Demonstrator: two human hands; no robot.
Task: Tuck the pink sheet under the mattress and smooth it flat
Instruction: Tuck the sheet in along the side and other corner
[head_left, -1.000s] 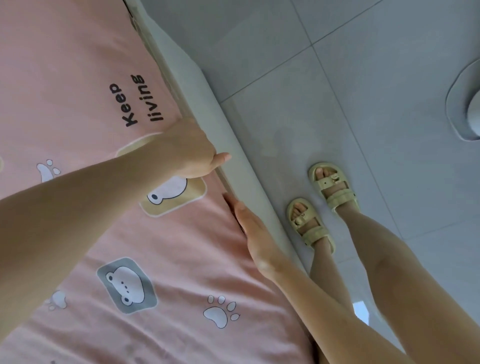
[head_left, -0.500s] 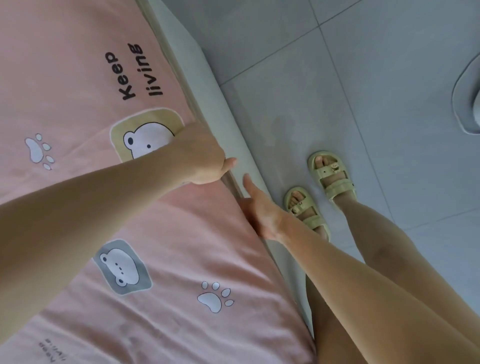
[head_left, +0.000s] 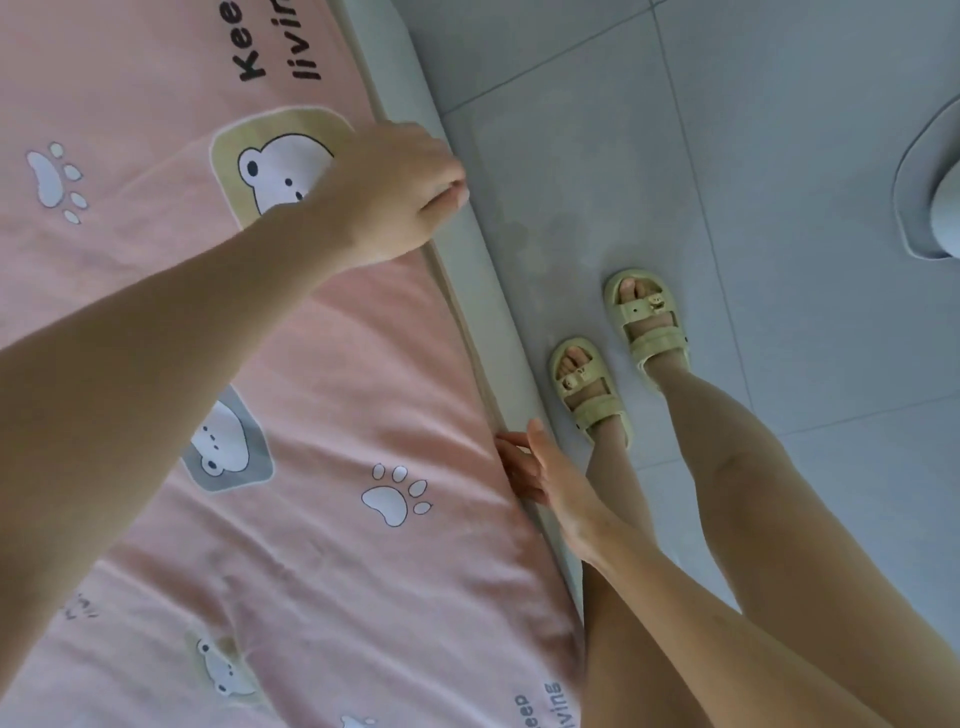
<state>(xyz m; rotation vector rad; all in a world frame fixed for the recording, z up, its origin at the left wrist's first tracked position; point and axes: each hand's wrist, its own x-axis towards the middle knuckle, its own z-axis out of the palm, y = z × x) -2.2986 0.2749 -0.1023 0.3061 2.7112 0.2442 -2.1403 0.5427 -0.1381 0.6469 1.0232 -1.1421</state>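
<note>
Lying spread over the bed: pink sheet (head_left: 322, 374), printed with bears, paw marks and "Keep living", filling the frame from about 7 to 11 o'clock, with light creases toward 6 o'clock. Running along its right edge, from 12 down toward 5 o'clock: pale grey bed frame (head_left: 498, 332), with a thin strip of mattress (head_left: 457, 306) edge showing between sheet and frame.

Resting at the sheet's edge near 11 o'clock: left hand (head_left: 389, 192), fingers curled inward and slightly blurred, grip bunched closed; whether pinching fabric, cannot tell. Pressing against the side of the bed near the centre, toward 5 o'clock: right hand (head_left: 545, 478), fingers extended and slipping in at the sheet's edge, grip spread open.

Standing on the grey tiled floor (head_left: 779, 156) just beside the frame, at about 3 o'clock: two feet in pale yellow sandals (head_left: 649, 322).
</note>
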